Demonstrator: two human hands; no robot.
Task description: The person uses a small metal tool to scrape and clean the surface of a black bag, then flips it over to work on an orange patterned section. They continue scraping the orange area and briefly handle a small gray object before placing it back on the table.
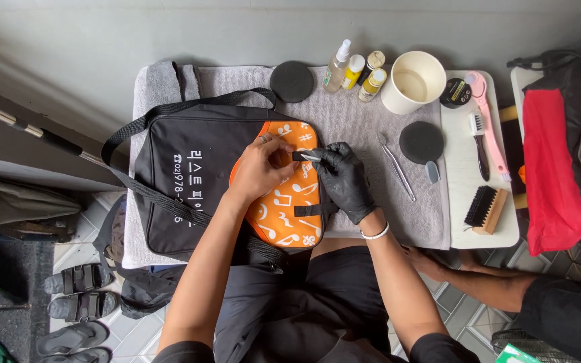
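A black bag [189,175] with an orange front pocket [284,202] printed with white music notes lies across a grey towel [364,121] on a small table, filling the centre-left of the frame, its long axis running left to right and its black strap [136,128] looping off toward the upper left. The pocket stands top to bottom in the picture, directly under both hands. The person's bare left hand [260,168] rests flat on the pocket's upper part, fingers loosely curled and pressing the fabric, holding nothing. The right hand [344,176], in a black glove, meets it from the right; thumb and forefinger are pinched narrowly on a small pale object [309,157], too small to identify, at the black tab [298,156] near the pocket's top edge. Both hands are equally close to that spot. To the right on the towel lie metal tweezers [397,168] and a round black sponge [421,142]; small bottles [358,70] and a white cup [413,82] stand at the upper edge. Another person's hand [428,263] rests at lower right.
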